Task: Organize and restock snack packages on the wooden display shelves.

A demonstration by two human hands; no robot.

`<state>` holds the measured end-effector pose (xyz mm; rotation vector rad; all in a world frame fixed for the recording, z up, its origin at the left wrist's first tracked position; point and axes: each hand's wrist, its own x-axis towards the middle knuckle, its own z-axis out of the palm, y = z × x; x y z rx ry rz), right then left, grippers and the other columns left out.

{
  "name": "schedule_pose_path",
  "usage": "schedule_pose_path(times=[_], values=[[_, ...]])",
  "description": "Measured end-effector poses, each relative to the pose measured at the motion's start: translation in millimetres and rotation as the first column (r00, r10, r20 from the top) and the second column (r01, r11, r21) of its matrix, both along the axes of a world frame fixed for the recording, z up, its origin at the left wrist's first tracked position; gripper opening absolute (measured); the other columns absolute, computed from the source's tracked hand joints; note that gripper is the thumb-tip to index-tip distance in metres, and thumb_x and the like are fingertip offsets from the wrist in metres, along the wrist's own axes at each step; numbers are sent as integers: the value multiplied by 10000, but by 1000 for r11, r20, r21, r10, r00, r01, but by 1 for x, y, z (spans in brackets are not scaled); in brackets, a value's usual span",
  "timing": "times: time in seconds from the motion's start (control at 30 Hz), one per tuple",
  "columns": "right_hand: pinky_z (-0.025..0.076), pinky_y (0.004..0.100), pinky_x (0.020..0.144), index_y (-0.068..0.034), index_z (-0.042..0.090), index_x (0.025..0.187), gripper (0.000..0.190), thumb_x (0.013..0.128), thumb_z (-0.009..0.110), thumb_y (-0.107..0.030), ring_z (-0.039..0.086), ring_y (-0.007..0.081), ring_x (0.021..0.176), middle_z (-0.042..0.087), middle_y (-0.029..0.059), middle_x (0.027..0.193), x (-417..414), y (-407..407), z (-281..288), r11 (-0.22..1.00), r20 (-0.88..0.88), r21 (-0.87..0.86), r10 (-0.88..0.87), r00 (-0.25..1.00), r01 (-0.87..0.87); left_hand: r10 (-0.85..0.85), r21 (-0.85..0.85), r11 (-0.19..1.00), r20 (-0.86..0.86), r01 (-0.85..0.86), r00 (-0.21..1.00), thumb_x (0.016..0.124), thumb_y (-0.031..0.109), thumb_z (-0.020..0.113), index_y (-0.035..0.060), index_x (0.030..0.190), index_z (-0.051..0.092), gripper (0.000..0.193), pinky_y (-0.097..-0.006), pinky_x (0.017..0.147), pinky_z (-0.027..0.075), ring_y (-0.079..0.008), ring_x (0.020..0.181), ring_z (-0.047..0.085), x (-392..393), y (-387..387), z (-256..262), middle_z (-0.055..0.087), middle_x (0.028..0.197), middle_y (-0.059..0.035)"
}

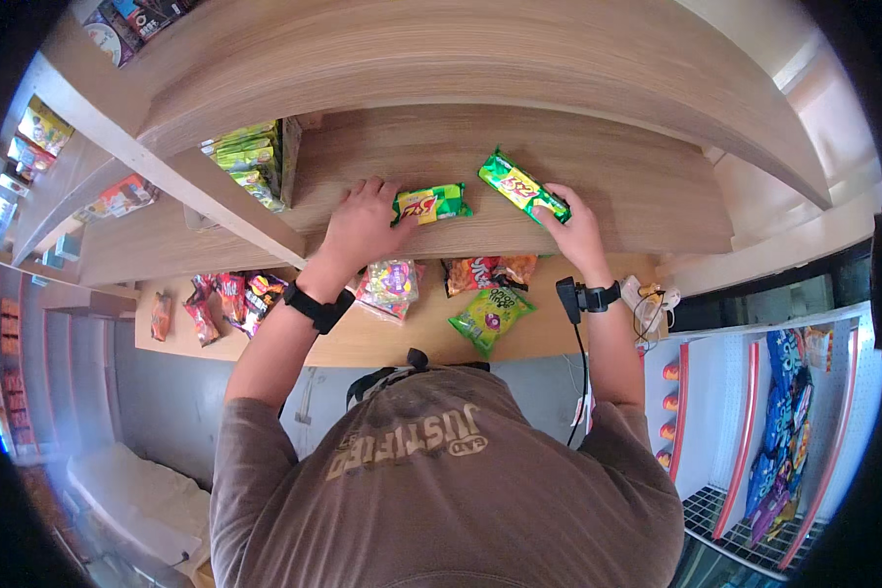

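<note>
My left hand (pixel 368 219) rests over the left end of a green and yellow snack packet (pixel 435 205) lying on the wooden shelf (pixel 595 162). Its fingertips are partly hidden, so its grip on that packet is unclear. In my right hand (pixel 577 224) is the lower end of a second, matching packet (pixel 518 184), pinched between thumb and fingers. That packet slants up to the left, apart from the first one. Whether it touches the shelf I cannot tell.
Below the shelf, a wooden counter (pixel 411 345) bears a bright green snack bag (pixel 491 317), a red and brown bag (pixel 478 273), a clear candy pack (pixel 392 283) and several bags at left. A box of green packets (pixel 250 162) stands beyond the white upright (pixel 169 162). Another shelf overhangs.
</note>
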<state>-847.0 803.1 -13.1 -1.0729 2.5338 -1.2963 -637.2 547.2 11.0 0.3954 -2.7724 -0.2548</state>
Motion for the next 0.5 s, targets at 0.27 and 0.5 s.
schedule_pose_path(times=[0.27,0.5], values=[[481,364,820,-53,590,1163,409,833,673,-280,629,300,960,652,170,1051,-3,0,-14,986,-11,-161,-52,999,49,76,681,728,28,-75,997,847,225,654,28,1078,587,311,-359,839,473,-265,990,602,-6,17,26,622,1043,-150],[436,392,901,-67,581,1188,425,822,676,-261,572,312,1053,602,158,1149,-5,-2,-8,995,-235,-97,-60,970,38,347,924,-252,-190,286,918,911,61,537,8,1164,492,262,-390,889,492,-238,1031,605,-17,58,1,615,1105,-123]])
